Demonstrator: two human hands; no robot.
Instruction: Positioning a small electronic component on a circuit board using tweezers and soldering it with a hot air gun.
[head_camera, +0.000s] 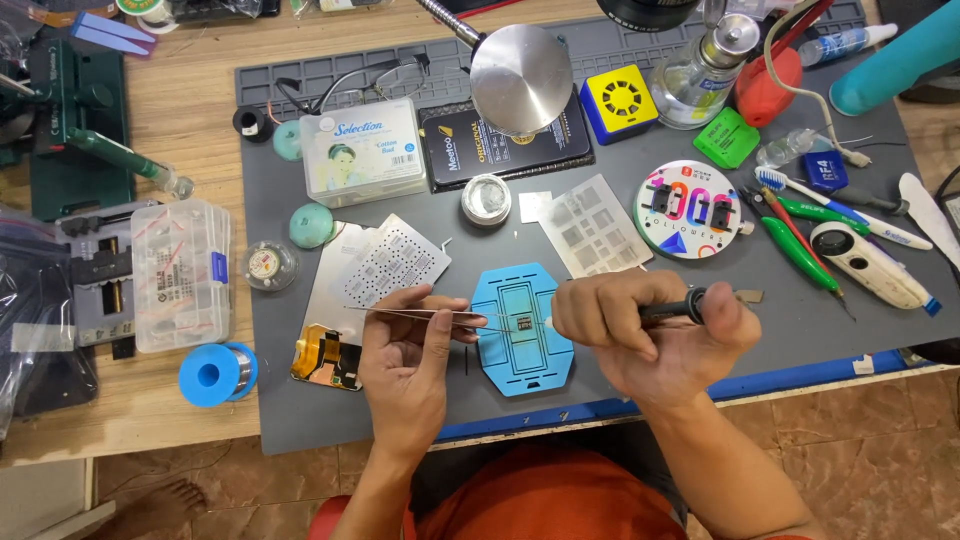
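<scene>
My left hand (412, 345) pinches thin metal tweezers (480, 320) whose tips reach a small dark chip (522, 323) sitting on a blue octagonal holder (524, 375). From the right, my right hand (650, 335) grips a black-handled tool (690, 305) like a pen; its tip points left toward the chip and is hidden behind my fingers. Both hands rest over the grey work mat (700, 290) near its front edge.
Metal stencils (385, 265) (595, 225) lie behind the holder. A circuit board part (325, 358), a blue solder spool (215, 374) and a clear parts box (180, 272) sit at left. Cotton swab box (362, 150), round lamp head (520, 78), glass bottle (700, 85), brushes and cutters (810, 225) crowd the back and right.
</scene>
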